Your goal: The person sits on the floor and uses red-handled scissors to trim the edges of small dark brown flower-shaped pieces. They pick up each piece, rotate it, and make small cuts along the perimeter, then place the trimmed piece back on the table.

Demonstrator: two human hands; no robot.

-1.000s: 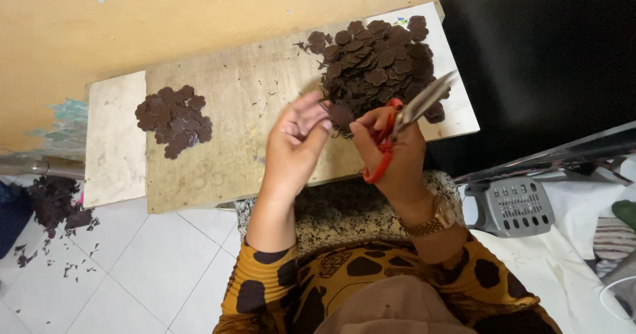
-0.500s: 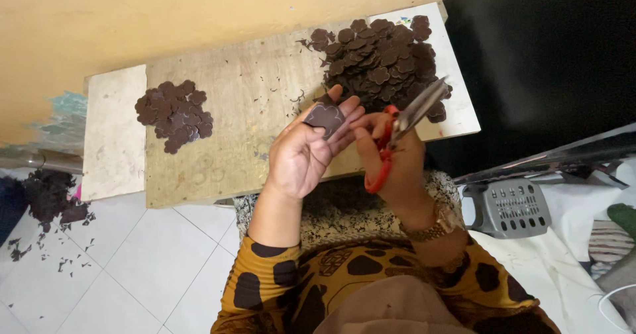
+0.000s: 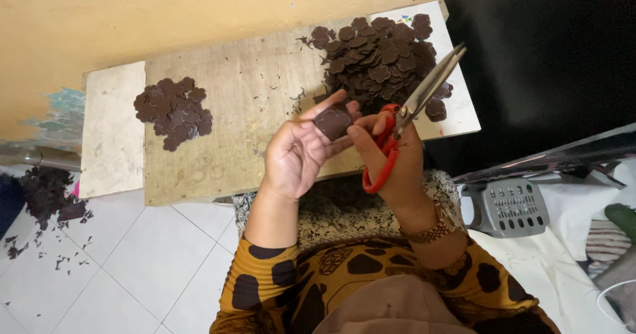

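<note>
My left hand (image 3: 298, 152) is raised palm-up over the wooden board (image 3: 232, 109) and holds a small dark brown flower-shaped piece (image 3: 333, 122) between thumb and fingers. My right hand (image 3: 391, 155) grips red-handled scissors (image 3: 404, 119) with the blades pointing up and to the right, and its fingertips also touch the piece. Behind the hands, at the board's far right, lies a large heap of the same dark pieces (image 3: 381, 59). A smaller heap (image 3: 173, 111) lies on the board's left.
A yellow wall runs behind the board. Dark offcuts (image 3: 46, 195) are scattered on the white tiled floor at the left. A grey perforated plastic object (image 3: 510, 207) and white cloth (image 3: 563, 241) lie at the right, beside a black surface.
My left hand lifted a dark piece from the large heap and turned palm-up toward me. My right hand with the scissors came in against the piece.
</note>
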